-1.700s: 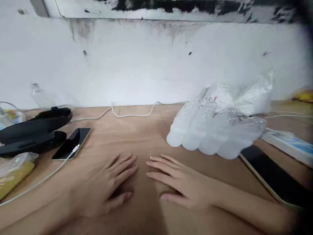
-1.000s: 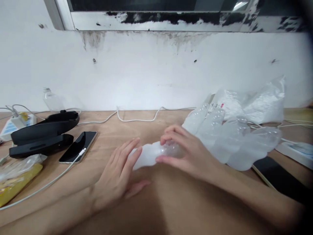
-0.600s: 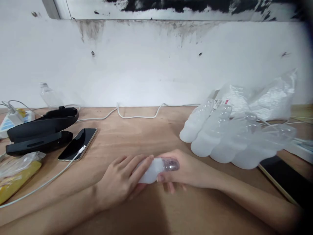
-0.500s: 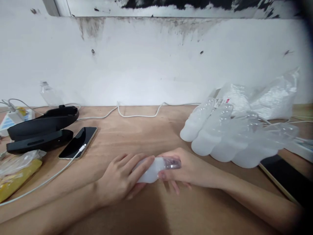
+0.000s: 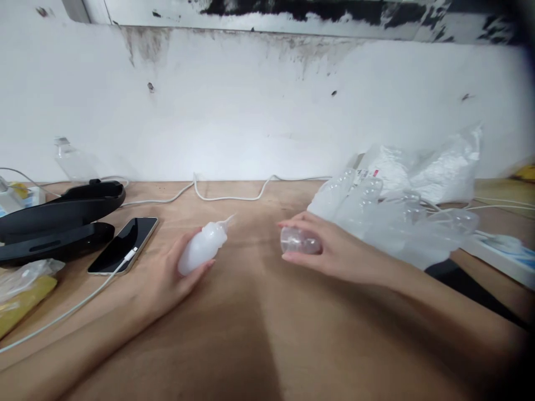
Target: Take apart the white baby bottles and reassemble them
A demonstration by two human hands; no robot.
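My left hand (image 5: 169, 273) is wrapped round a white squeeze bottle (image 5: 202, 249), tilted with its thin pointed nozzle up and to the right. Opposite it, my right hand (image 5: 330, 242) grips a clear plastic cap (image 5: 298, 240) between thumb and fingers. Bottle and cap are apart, with a gap of bare wood between them. Just behind my right hand lies a row of similar white bottles (image 5: 388, 228) on their sides, their clear caps on; my forearm hides part of the row.
To the left lie a phone (image 5: 125, 245) with a white cable, a black curved case (image 5: 62, 209) and a yellow packet (image 5: 25, 295). A clear bottle (image 5: 73, 161) leans by the wall. At the right are white plastic bags (image 5: 443, 167), a dark flat device (image 5: 472, 292) and a power strip (image 5: 501, 259).
The clear cap has come off the bottle. My left hand has moved left with the bottle, baring its nozzle; my right hand has moved up with the cap. The view has shifted slightly.
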